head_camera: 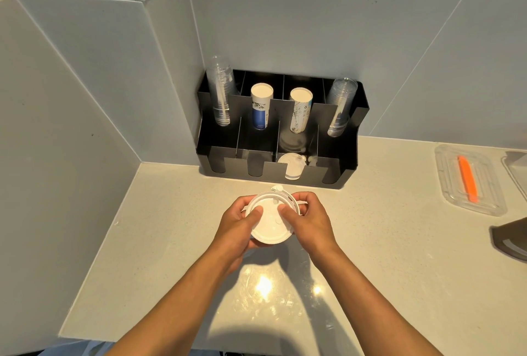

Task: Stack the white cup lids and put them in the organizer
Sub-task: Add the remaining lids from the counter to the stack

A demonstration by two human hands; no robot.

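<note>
Gripping lid stack [269,223], fingers [286,210] seemingly atop

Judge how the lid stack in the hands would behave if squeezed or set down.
The lids look thin and moulded, so probably light and slightly flexible. The top ones sit askew, so the stack may slide apart. Laid flat, it should not roll.

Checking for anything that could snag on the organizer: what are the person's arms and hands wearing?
Nothing shows on them. The left hand and right hand are bare, without gloves, rings, a watch or a bracelet. Both forearms are uncovered to the bottom edge of the frame, with no sleeve in view.
</note>
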